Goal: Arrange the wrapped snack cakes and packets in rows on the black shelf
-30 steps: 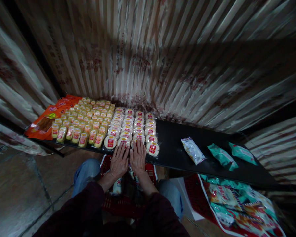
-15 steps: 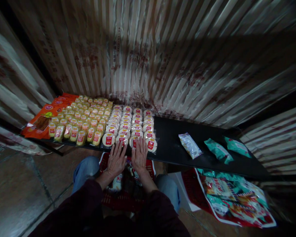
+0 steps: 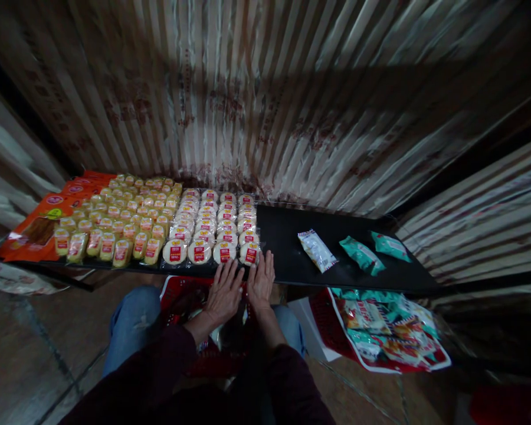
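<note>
My left hand (image 3: 225, 291) and my right hand (image 3: 261, 280) hover side by side at the front edge of a black shelf (image 3: 292, 265), fingers stretched out and apart, holding nothing. Their fingertips reach the front row of round wrapped cakes with red labels (image 3: 212, 227), laid in neat rows. Left of those lie rows of small yellow wrapped snacks (image 3: 119, 221), and orange packets (image 3: 39, 224) at the far left end.
A white snack packet (image 3: 317, 250) and two green packets (image 3: 363, 255) lie on the shelf's right part. A red basket (image 3: 190, 295) sits between my knees. A large printed bag of goods (image 3: 387, 330) lies on the floor right. Corrugated metal walls surround.
My hands have drawn back from on top of the front cakes to the shelf's edge. The view has swung right, so the goods sit further left.
</note>
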Available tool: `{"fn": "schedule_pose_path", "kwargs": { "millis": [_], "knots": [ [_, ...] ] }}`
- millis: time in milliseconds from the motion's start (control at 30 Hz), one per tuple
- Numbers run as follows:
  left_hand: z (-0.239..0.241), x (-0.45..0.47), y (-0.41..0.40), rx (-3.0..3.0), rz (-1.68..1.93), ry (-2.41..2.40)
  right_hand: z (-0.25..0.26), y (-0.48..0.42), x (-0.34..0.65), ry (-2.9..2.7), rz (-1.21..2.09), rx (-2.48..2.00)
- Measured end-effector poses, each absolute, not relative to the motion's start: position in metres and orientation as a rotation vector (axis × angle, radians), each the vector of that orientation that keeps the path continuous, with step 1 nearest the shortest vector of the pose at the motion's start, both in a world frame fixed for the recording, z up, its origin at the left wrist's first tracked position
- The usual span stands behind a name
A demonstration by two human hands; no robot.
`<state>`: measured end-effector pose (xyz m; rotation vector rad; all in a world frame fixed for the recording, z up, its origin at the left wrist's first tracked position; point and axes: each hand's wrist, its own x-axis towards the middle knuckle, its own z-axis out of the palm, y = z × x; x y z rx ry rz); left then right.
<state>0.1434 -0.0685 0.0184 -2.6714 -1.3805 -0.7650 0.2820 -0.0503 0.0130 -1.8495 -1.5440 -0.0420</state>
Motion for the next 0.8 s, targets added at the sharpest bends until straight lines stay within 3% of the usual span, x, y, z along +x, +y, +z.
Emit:
{"fn": "schedule_pose_path", "kwargs": {
  "millis": [800],
  "knots": [
    [0.017,0.176,-0.047,-2.650,-0.717,-1.420,0.022,0.016,0.317,-1.435,0.442,-1.723]
  ]
}}
